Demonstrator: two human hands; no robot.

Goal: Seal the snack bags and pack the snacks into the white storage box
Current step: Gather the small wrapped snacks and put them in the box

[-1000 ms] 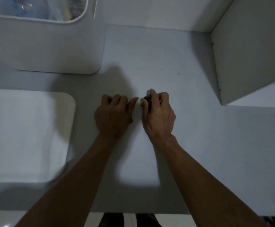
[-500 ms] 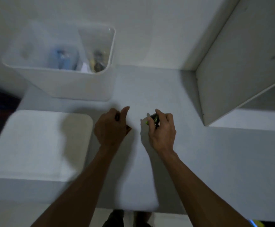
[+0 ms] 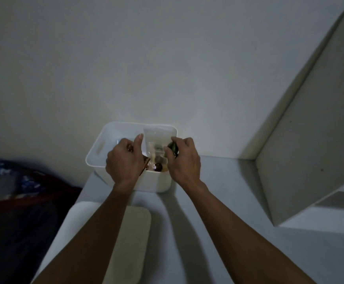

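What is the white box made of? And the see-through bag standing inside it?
The white storage box looks like smooth moulded plastic: rounded corners, a thin rolled rim and a cut-out handle slot, with a dull matte sheen. The see-through bag seems to be thin clear plastic film, since the box wall shows through it and it catches faint glints. The dim light leaves both a little uncertain.

Wall sits right behind the white storage box [image 3: 156, 184], white cabinet panel [image 3: 310, 152] crowds the right, lid [image 3: 132, 238] lies near-left; bare tabletop [image 3: 218, 201] between is passable.
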